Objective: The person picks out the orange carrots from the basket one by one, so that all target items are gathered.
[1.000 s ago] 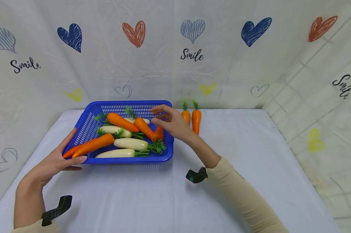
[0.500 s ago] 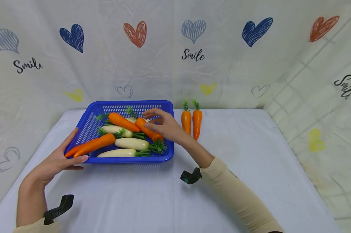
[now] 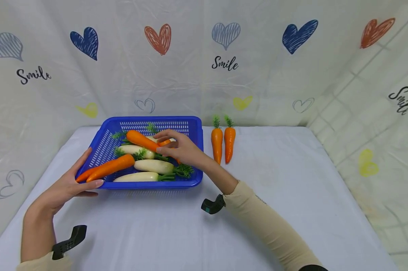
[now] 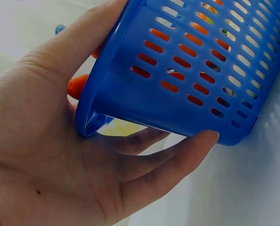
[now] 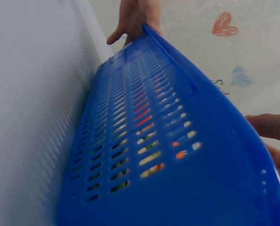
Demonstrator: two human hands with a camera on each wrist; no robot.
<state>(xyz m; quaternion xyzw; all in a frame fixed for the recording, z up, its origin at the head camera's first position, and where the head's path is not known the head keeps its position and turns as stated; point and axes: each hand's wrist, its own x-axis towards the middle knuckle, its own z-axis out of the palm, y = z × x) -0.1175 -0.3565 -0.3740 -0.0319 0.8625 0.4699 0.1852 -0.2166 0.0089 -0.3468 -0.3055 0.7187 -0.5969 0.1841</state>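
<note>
At eight o'clock the basket rim (image 3: 151, 185) is gripped by the left hand (image 3: 65, 189), the right hand (image 3: 181, 147) held wide over carrots (image 3: 140, 139), white cloth (image 3: 312, 188) spread toward four, backdrop (image 3: 176, 81) at twelve

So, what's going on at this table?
A person is handling a blue basket of carrots and white radishes. Their left hand holds its near left corner. Their right hand is in among the vegetables, by the carrots; I can't tell whether it grips one. Two more carrots lie side by side on the table, to the right of the basket.
</note>
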